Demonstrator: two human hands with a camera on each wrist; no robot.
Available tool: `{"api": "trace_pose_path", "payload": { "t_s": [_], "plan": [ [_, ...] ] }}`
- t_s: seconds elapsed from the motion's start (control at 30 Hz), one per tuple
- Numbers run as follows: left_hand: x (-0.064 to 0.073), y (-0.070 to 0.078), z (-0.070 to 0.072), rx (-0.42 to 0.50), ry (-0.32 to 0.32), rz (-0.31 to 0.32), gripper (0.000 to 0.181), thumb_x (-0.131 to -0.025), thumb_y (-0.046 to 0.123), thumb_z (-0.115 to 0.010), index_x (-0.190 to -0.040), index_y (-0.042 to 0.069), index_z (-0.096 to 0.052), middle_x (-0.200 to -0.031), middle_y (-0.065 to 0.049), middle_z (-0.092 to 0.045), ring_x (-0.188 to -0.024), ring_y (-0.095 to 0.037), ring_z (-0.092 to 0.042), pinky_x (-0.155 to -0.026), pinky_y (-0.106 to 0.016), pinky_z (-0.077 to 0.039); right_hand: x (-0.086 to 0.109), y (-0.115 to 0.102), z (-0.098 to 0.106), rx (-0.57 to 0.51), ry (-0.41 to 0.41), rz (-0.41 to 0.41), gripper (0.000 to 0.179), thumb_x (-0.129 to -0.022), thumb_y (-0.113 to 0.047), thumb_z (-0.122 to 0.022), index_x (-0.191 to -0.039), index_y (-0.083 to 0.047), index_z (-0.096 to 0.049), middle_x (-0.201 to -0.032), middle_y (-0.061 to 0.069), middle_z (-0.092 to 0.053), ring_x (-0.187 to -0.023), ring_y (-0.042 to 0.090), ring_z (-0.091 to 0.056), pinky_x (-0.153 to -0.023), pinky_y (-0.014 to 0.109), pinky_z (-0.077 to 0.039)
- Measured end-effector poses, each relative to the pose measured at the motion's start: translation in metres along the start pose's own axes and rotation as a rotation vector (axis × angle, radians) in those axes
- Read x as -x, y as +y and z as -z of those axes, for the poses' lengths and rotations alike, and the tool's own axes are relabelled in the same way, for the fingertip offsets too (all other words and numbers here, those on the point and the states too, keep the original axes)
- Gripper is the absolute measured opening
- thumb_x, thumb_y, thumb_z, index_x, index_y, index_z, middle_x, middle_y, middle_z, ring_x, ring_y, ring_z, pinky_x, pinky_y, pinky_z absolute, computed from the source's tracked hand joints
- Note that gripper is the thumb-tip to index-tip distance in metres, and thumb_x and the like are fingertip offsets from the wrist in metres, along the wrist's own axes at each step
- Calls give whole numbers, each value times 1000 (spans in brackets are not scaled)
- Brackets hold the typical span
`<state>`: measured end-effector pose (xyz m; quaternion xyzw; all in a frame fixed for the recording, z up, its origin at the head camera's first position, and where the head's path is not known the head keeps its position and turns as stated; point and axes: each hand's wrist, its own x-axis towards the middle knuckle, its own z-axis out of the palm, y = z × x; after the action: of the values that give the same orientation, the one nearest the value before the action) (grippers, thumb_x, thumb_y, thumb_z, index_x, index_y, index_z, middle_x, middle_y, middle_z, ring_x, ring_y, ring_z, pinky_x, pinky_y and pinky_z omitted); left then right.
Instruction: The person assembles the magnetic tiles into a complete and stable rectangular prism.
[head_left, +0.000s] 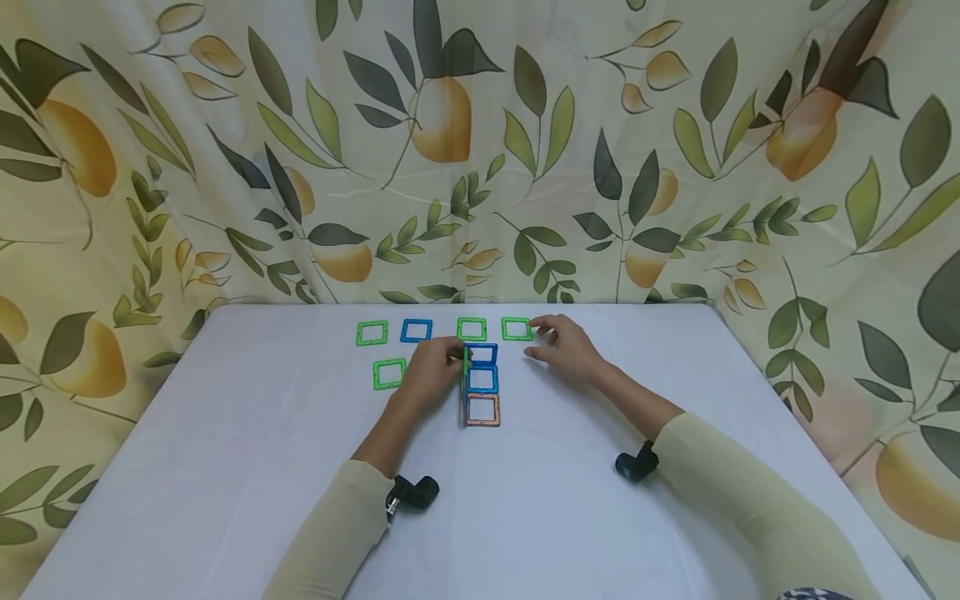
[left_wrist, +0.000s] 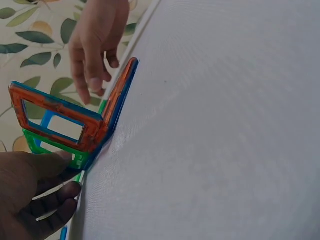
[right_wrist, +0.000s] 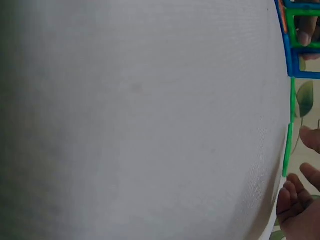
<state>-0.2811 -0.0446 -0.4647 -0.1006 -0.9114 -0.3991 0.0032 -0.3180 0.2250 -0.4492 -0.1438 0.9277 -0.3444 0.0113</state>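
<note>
In the head view, your left grip (head_left: 431,367) has thumb and fingers pinched on the standing green frame (head_left: 465,360) at the left side of a joined piece. The rest of that piece sits on the bench (head_left: 570,500) just right of this grip: two blue frames (head_left: 483,392) in line with an orange frame (head_left: 483,423) at the end nearest you. Your right grip (head_left: 566,346) is spread, thumb away from fingers, its forefinger at the right edge of a loose green frame (head_left: 517,338); whether it touches, you cannot tell. A loose blue frame (head_left: 417,321) lies just beyond your left grip, and another green frame (head_left: 389,362) just left of it.

In the left wrist view, your thumb lies on the green rim, and a raised orange panel (left_wrist: 57,101) adjoins it. The frames look light, stiff and smooth, so a gentle pinch on the rim should do; the edge joins probably give before the plastic does, so keep that hold low, near the seam.

In the right wrist view, the joined piece is well apart from your right grip, whose digits hold nothing. The loose frame lies thin and flat, so take it by opposite edges.
</note>
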Motion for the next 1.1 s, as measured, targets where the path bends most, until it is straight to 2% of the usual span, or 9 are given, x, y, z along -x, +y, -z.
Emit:
{"api": "trace_pose_path", "payload": {
  "t_s": [0.33,0.57,0.77,1.1],
  "plan": [
    [0,-5,4,-19,12,22,20,-99,9,-72,-119,11,-76,-110,-2,-74,-96,-19,-64,-90,-36,-55,-18,8,1,70,-43,-43,58,-95,-19,-78,-147,-1,-57,-126,19,-57,-109,34,-54,-95,47,-48],
    [1,-7,8,-20,33,12,20,-98,8,-73,-118,9,-76,-108,-3,-74,-96,-19,-64,-89,-37,-55,-29,13,5,135,-57,-24,60,-97,-22,-76,-147,3,-55,-124,24,-57,-108,37,-55,-95,49,-48],
    [1,-5,10,-36,32,25,22,-98,8,-73,-120,8,-75,-110,-4,-74,-98,-20,-65,-91,-38,-55,-33,15,6,161,-85,-39,58,-101,-25,-70,-151,-3,-54,-126,26,-56,-114,38,-52,-95,50,-46],
    [2,-8,14,-37,38,25,23,-97,6,-73,-120,6,-75,-111,-7,-76,-99,-22,-66,-91,-39,-55,-33,15,1,203,-92,-56,57,-104,-33,-65,-155,-10,-53,-125,26,-51,-109,36,-50,-86,46,-45]
  ]
}}
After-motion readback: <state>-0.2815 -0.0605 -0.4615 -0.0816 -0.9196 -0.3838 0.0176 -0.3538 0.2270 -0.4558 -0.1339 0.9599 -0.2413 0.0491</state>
